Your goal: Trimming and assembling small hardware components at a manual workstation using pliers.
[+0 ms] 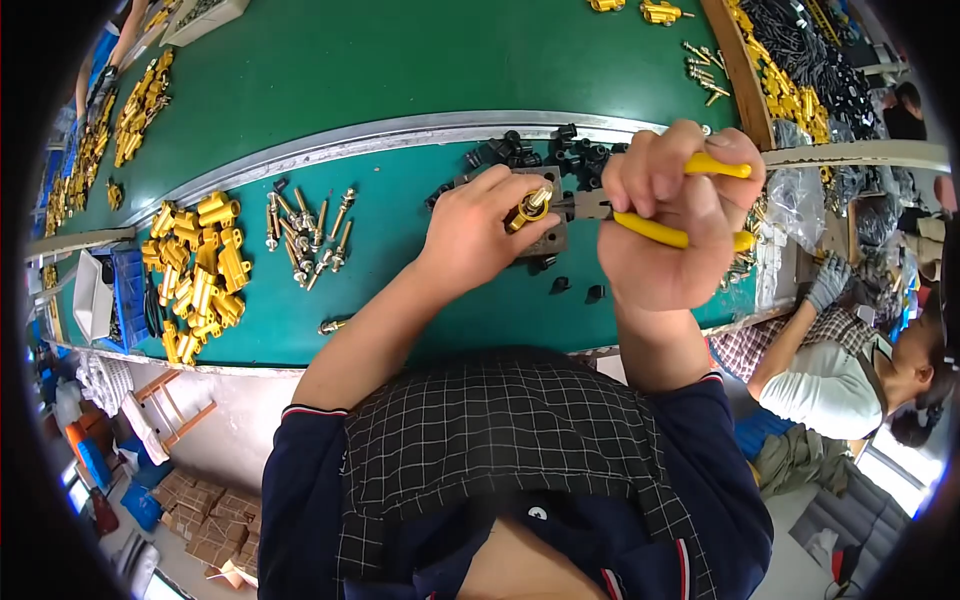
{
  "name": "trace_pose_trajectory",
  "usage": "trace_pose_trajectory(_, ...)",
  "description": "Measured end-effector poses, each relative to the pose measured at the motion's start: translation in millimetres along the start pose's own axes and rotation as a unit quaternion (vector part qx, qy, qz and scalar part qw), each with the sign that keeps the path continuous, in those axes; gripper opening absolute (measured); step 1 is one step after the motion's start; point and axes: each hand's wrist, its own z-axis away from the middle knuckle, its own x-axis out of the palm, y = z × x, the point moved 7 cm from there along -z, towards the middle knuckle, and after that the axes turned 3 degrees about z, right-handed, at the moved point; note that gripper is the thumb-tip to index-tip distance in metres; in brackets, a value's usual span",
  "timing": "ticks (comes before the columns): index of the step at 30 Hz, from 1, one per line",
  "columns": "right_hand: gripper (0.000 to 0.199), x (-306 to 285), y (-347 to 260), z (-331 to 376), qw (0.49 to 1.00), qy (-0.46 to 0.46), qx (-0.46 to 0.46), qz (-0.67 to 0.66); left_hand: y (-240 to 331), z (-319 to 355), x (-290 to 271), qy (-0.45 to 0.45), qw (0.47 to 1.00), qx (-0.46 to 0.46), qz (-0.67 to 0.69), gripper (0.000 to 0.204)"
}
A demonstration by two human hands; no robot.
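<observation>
Left hand pinches a shiny gold metal cylinder over the green-topped desk, probably to steady it; right hand grips yellow-handled steel pliers at the cylinder's 3 o'clock, can't tell if they're touching.

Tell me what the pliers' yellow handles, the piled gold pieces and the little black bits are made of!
The yellow handles look like smooth plastic or rubber: their colour is bright and even. The gold pieces seem to be polished metal, or something coated to look like it, because they gleam. The black bits are probably plastic or rubber, being dark with only small glints.
</observation>
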Motion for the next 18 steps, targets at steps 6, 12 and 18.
trace_pose_trajectory(6,0.02,14,18,0,0.997,0.01,0.026,0.075,-3,5,2,-0.002,1.0,0.009,-0.008,0.029)
trace_pose_trajectory(12,0.019,21,2,-9,0.989,0.082,0.027,0.118,-2,11,6,0.038,0.997,0.01,-0.059,0.033)
trace_pose_trajectory(18,0.014,31,-9,-15,0.969,-0.008,0.013,0.248,-6,18,9,0.072,0.996,-0.002,-0.052,0.036)
